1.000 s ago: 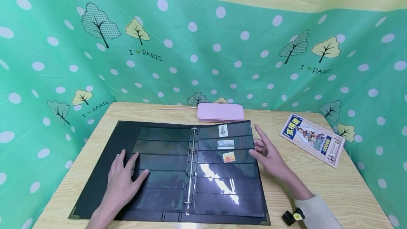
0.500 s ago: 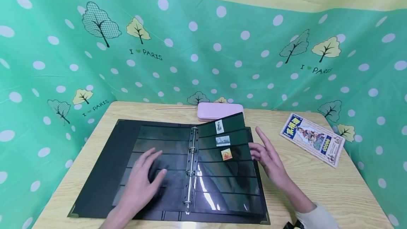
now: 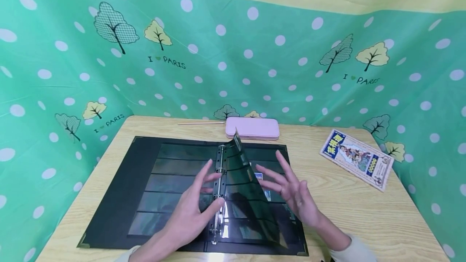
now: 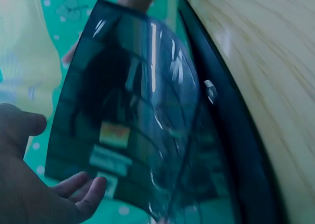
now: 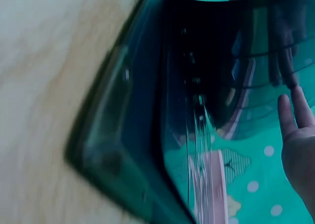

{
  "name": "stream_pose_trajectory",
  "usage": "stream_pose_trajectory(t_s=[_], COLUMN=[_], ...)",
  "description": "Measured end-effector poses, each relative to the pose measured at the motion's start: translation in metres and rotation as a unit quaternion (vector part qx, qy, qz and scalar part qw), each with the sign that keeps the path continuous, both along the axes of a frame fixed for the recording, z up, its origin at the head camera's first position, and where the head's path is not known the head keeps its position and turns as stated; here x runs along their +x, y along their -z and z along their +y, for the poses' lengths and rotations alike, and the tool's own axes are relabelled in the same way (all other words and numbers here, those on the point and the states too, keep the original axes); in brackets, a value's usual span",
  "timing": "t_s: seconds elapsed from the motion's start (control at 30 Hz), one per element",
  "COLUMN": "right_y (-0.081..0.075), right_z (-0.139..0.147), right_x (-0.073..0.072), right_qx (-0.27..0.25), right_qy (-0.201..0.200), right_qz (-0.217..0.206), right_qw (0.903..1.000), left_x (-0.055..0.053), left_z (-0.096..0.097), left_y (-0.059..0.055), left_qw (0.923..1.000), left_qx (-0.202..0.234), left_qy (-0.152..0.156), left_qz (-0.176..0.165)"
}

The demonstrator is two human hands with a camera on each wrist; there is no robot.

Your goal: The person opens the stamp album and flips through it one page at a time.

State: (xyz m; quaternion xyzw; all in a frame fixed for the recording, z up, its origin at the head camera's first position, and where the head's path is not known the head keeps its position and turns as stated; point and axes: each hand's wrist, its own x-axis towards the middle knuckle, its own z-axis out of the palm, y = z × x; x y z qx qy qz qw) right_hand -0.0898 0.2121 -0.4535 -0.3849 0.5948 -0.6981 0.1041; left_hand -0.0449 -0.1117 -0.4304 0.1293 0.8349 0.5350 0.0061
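A black ring-binder stamp album point(image 3: 118, 181) lies spread on the table. One dark pocket page point(image 3: 247, 201) stands raised and bowed over the metal rings point(image 3: 219, 185). Behind it, on the page beneath, small stamps point(image 3: 259, 176) partly show. My right hand point(image 3: 296, 199) is at the right side of the raised page with fingers spread, fingertips point(image 5: 297, 93) right at its surface in the right wrist view. My left hand point(image 3: 191, 213) hovers over the rings on the page's other side, fingers relaxed and holding nothing. The left wrist view shows an orange stamp point(image 4: 114, 135) in the raised page.
Behind the album sit a pink pencil case point(image 3: 252, 127) and a thin stick-like pencil or brush point(image 3: 201, 123). A printed booklet point(image 3: 357, 159) lies at the right of the wooden table point(image 3: 364, 221). A green dotted cloth point(image 3: 233, 80) hangs at the back and sides.
The stamp-bearing page has lifted off the right side and swung up toward the rings, uncovering another page with stamps. My left hand has moved right to the rings; my right hand moved left.
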Motion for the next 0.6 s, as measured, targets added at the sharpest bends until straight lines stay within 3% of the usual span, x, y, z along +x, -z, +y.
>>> stream_pose_trajectory(t_s=[0.2,0.33,0.47,0.6], right_y=[-0.002,-0.002,0.0,0.002], right_z=[-0.022,-0.035,-0.043,-0.045], right_x=[0.003,0.008,0.012,0.013], right_qx=[-0.036,-0.029,-0.025,-0.029], right_qy=[-0.07,-0.086,-0.103,-0.116], right_qz=[-0.018,-0.036,-0.051,-0.059], right_qw=[0.9967,0.9952,0.9931,0.9911], left_x=[0.0,0.0,0.0,0.001], left_z=[0.017,0.025,0.031,0.033], left_y=[-0.009,-0.014,-0.018,-0.017], left_qw=[0.995,0.9929,0.9958,0.9978], left_qx=[0.084,0.1,0.061,0.009], left_qy=[0.036,0.022,-0.016,-0.034], left_qz=[-0.04,-0.06,-0.066,-0.056])
